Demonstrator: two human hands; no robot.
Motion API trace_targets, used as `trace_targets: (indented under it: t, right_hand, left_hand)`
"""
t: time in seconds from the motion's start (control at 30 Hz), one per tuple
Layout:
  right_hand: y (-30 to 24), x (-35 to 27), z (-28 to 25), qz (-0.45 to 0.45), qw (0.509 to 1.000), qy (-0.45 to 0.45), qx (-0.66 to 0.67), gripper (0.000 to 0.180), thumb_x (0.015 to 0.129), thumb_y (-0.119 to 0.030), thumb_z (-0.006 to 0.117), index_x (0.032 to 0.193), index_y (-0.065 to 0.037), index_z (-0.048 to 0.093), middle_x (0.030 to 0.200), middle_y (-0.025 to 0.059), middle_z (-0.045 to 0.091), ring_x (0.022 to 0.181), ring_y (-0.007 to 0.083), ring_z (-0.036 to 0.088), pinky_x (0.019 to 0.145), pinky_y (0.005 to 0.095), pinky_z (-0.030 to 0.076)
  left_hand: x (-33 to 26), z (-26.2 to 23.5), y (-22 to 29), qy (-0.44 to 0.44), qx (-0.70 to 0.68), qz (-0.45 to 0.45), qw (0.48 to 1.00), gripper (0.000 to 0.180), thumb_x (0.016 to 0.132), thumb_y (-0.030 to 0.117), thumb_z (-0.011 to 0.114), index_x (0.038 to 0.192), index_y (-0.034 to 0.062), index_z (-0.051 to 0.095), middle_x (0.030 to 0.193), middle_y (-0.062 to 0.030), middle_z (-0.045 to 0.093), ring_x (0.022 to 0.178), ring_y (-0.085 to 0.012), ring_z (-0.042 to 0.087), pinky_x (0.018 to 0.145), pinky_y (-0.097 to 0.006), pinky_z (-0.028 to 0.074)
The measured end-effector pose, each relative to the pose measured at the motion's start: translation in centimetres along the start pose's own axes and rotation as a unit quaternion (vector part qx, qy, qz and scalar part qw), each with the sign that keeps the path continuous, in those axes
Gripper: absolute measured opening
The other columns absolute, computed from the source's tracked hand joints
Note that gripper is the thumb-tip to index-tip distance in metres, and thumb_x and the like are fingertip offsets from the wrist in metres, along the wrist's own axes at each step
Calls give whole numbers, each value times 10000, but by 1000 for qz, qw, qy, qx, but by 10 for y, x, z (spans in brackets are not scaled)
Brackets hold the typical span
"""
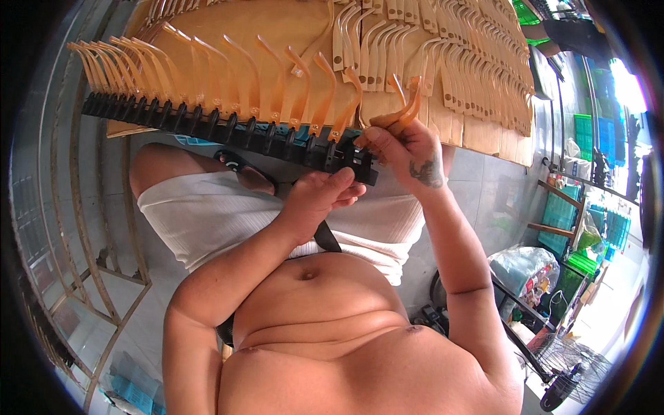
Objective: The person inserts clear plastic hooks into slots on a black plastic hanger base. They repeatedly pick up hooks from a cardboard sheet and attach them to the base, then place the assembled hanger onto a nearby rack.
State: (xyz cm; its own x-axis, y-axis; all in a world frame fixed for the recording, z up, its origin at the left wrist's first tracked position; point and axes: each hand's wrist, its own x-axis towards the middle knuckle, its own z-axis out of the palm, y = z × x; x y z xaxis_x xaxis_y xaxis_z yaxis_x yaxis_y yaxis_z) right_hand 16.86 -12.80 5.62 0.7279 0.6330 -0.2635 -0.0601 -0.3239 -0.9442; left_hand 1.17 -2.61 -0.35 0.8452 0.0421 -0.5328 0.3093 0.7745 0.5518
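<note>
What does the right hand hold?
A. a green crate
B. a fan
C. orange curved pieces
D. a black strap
C: the right hand pinches a few orange curved pieces just above the end of the black rack.

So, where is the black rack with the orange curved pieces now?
In the head view, the black rack runs across the upper left, above the person's lap. Its right end meets the left hand, beside the right hand, which holds loose orange pieces.
</note>
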Motion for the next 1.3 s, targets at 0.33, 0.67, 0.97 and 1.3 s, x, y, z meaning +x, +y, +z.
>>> trace_targets:
  t: [0.33,0.67,0.97,1.3]
  right_hand:
    - [1,8,1,-107,986,-13,-124,160,824,-114,701,910,9,648,698,121,648,599,148,597,591,280,486]
    - [-1,9,1,-101,987,-55,-111,166,844,-118,678,925,22,644,731,128,655,634,159,606,627,287,500]
    - [8,4,-15,-26,1000,-15,-8,171,880,-121,641,1006,-10,668,760,30,645,666,80,573,624,234,479]
    - [12,-1,-23,0,998,-33,-59,173,831,-110,707,957,7,694,760,33,672,681,63,592,639,218,492]
  left_hand:
    - [0,11,3,32,30,-5,999,430,942,385,564,944,-35,654,968,-152,693,919,-194,675,831,-297,523]
    - [1,11,1,37,11,-9,999,433,954,373,547,964,-47,654,964,-156,694,897,-193,682,816,-290,532]
    - [6,4,-5,5,1,-8,1000,413,947,377,557,1038,-15,649,1008,-132,687,970,-177,654,885,-292,490]
    - [10,19,-6,-43,43,-61,996,436,948,393,550,1103,-7,629,1089,-103,668,998,-169,637,914,-300,485]
